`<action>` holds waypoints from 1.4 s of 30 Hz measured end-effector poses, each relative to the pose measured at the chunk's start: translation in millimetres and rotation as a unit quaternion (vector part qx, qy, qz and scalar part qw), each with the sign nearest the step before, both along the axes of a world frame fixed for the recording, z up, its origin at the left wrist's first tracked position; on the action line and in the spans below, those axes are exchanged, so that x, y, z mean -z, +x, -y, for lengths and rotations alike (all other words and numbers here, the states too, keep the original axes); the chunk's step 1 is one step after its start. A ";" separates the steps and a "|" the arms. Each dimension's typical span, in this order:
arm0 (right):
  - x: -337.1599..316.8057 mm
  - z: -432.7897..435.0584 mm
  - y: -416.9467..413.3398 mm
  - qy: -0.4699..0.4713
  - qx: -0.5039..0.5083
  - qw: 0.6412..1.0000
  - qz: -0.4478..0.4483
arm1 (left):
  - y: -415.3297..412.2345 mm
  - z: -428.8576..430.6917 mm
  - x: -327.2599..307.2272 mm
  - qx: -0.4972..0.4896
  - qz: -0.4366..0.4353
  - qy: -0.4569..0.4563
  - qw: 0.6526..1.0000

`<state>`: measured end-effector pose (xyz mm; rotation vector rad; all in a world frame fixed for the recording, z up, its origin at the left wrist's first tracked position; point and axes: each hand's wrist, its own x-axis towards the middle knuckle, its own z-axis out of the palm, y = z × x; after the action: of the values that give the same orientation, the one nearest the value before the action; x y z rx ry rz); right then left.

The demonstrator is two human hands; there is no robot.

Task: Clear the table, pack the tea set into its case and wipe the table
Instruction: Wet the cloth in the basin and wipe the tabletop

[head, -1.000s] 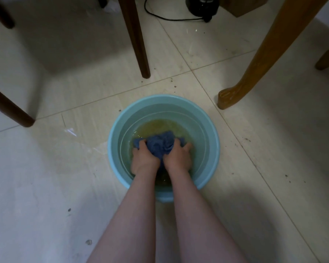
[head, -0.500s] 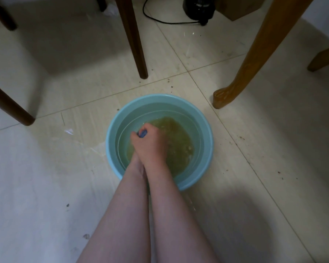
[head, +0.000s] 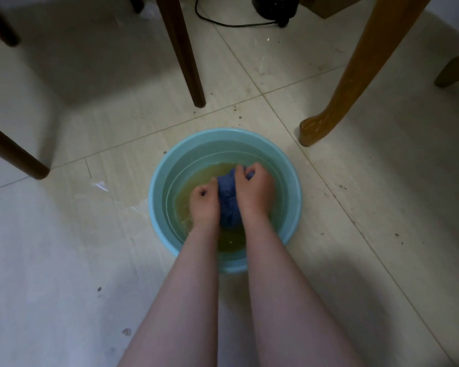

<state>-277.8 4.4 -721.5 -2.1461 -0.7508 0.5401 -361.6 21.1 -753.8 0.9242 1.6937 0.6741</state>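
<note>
A light blue basin [head: 159, 181] stands on the tiled floor and holds yellowish water. Over it, a bunched blue cloth [head: 227, 200] sits between both my hands. My left hand [head: 205, 205] grips the cloth's left side with curled fingers. My right hand [head: 253, 190] grips the right side, its fingers wrapped over the cloth's far end. The lower part of the cloth dips toward the water. The tea set, its case and the tabletop are out of view.
Dark wooden legs [head: 182, 51] [head: 13, 152] stand beyond and left of the basin. A light wooden table leg [head: 355, 72] stands to the right. A black device with a cable [head: 273, 7] sits at the back. Water splashes [head: 101, 186] and crumbs mark the floor.
A second ago both hands pressed the cloth in the water. Then the hands came together left of centre, hiding it. Now they are apart again, with the cloth bunched between them.
</note>
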 end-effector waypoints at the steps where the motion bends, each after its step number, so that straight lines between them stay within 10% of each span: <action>1: 7.4 5.4 1.0 -0.062 -0.013 0.997 0.031 | -2.1 0.3 0.8 0.018 -0.028 -0.011 0.999; 6: 38.4 24.5 -14.8 -0.345 -0.133 0.927 0.066 | -14.5 8.9 11.4 0.031 -0.094 -0.073 0.992; 14: 22.3 29.4 -51.6 -0.017 -0.027 0.956 -0.293 | -9.9 12.0 15.0 0.060 0.152 -0.099 0.982; 29: -7.7 4.2 -31.7 0.031 -0.028 0.999 -0.012 | 14.2 3.4 -25.8 0.019 0.268 -0.059 0.961; 34: 12.4 7.7 -17.6 -0.040 -0.018 0.998 0.046 | 3.1 -5.2 -3.7 0.005 0.108 -0.053 0.993; 39: 45.1 26.5 -15.9 -0.315 -0.099 0.941 0.076 | -10.1 8.4 15.1 0.015 -0.022 -0.086 0.996; 42: 46.1 21.7 -22.2 -0.276 -0.130 0.952 -0.030 | -13.1 16.9 14.6 0.030 -0.063 -0.078 0.995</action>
<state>-300.1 -17.3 -767.6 -2.5348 -0.9380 1.0522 -374.7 4.2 -768.4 0.9183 1.7946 0.4458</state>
